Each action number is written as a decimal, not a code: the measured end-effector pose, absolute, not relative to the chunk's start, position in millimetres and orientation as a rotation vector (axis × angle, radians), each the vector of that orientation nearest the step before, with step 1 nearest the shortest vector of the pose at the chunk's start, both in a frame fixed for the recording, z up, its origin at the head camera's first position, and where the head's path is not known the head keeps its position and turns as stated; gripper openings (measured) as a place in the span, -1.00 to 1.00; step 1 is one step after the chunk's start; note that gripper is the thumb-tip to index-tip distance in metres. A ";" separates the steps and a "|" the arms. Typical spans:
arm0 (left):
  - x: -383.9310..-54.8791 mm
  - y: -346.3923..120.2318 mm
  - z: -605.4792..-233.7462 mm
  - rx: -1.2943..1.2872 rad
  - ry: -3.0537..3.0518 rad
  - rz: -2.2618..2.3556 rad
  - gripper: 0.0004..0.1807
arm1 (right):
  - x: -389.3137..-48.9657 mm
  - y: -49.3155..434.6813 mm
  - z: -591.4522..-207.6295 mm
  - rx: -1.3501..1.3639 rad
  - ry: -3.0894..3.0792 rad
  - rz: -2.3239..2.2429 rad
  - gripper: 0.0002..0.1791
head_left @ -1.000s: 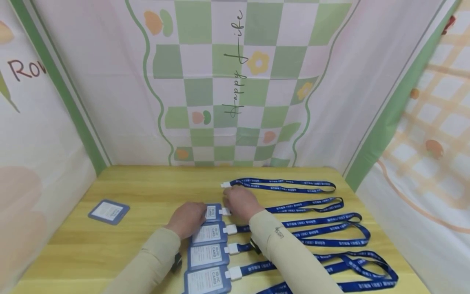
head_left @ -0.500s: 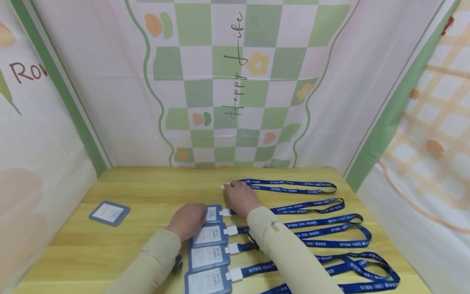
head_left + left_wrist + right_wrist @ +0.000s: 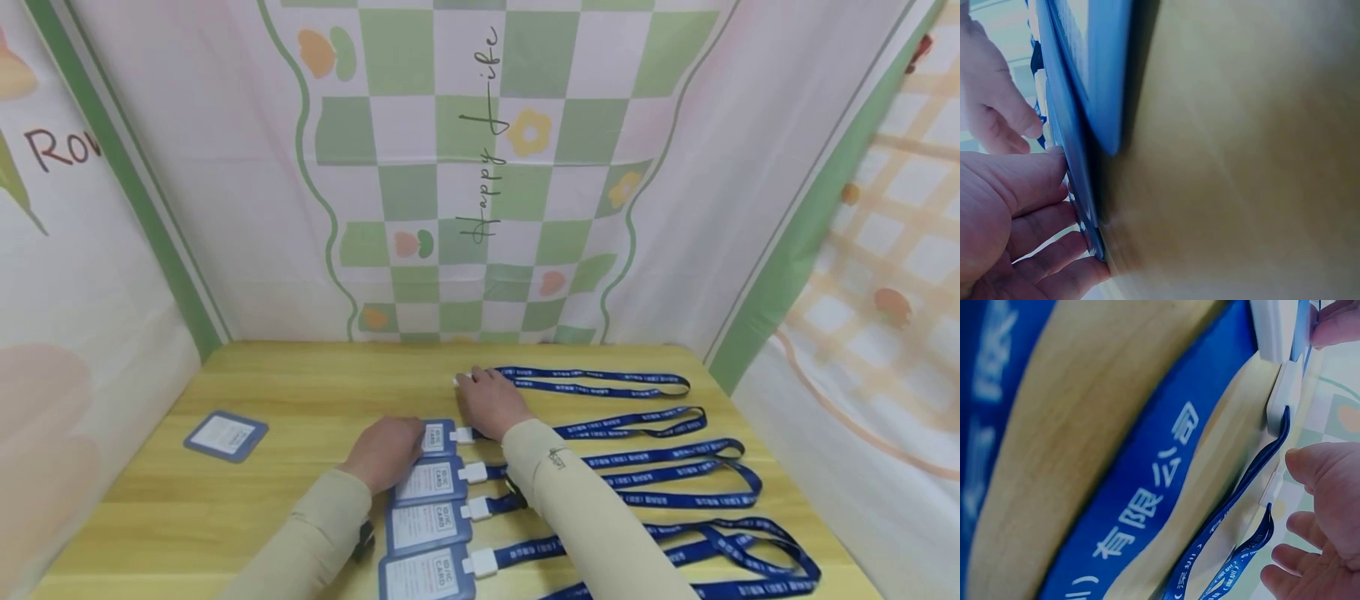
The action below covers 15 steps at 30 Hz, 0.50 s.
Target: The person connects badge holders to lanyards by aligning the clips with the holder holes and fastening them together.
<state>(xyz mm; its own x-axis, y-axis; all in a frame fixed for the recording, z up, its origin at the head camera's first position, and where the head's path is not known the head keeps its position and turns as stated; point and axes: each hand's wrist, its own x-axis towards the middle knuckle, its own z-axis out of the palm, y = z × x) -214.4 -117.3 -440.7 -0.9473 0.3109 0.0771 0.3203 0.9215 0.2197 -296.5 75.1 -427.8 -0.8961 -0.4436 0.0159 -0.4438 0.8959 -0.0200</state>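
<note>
My left hand (image 3: 385, 452) grips the edges of the farthest ID card holder (image 3: 436, 437) in a column of blue-framed holders. In the left wrist view, its thumb and fingers (image 3: 1085, 275) bend round the thin blue holder's (image 3: 1075, 144) edges. My right hand (image 3: 492, 404) is at the far end of the table, its thumb and fingers about the white clip of the farthest blue lanyard (image 3: 585, 387) and covering most of it. In the right wrist view, that clip (image 3: 1270, 487) shows between thumb and fingers.
Below lie several more card holders (image 3: 426, 481), each joined by a white clip (image 3: 485, 562) to a printed blue lanyard (image 3: 697, 471) looped rightward. A separate card holder (image 3: 226, 436) lies at the left of the wooden table (image 3: 300, 375). Printed curtains (image 3: 247, 208) stand round the table.
My right hand has moved slightly up and away, from just below the farthest lanyard's clip to over it. My left hand stays at the farthest attached card holder.
</note>
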 end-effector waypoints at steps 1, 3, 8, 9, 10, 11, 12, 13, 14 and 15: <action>-214.2 -117.6 -440.6 -0.502 -3.038 -0.356 -0.78 | -296.7 75.0 -427.7 0.713 -3.052 0.037 -0.45; -213.8 -117.7 -440.0 -0.502 -3.037 -0.357 -0.77 | -296.9 74.8 -427.6 0.710 -3.061 0.049 -0.44; -213.4 -117.9 -439.8 -0.499 -3.040 -0.363 -0.76 | -298.4 74.3 -428.8 0.703 -3.081 0.078 -0.46; -213.4 -117.9 -439.7 -0.499 -3.039 -0.368 -0.76 | -298.9 74.2 -429.5 0.701 -3.082 0.081 -0.46; -213.2 -118.0 -439.5 -0.500 -3.038 -0.370 -0.76 | -299.5 74.1 -430.2 0.700 -3.084 0.086 -0.46; -213.1 -118.0 -439.6 -0.500 -3.037 -0.371 -0.75 | -300.2 74.1 -431.0 0.698 -3.084 0.087 -0.46; -213.1 -118.0 -439.7 -0.499 -3.037 -0.375 -0.76 | -300.9 74.0 -431.9 0.696 -3.085 0.088 -0.46; -213.0 -118.0 -439.6 -0.499 -3.037 -0.376 -0.75 | -301.6 74.0 -432.7 0.693 -3.085 0.092 -0.46; -213.0 -118.1 -439.6 -0.498 -3.038 -0.377 -0.75 | -302.3 74.0 -433.8 0.693 -3.086 0.087 -0.46; -213.0 -118.2 -439.5 -0.498 -3.037 -0.379 -0.75 | -303.0 74.0 -434.7 0.691 -3.090 0.086 -0.46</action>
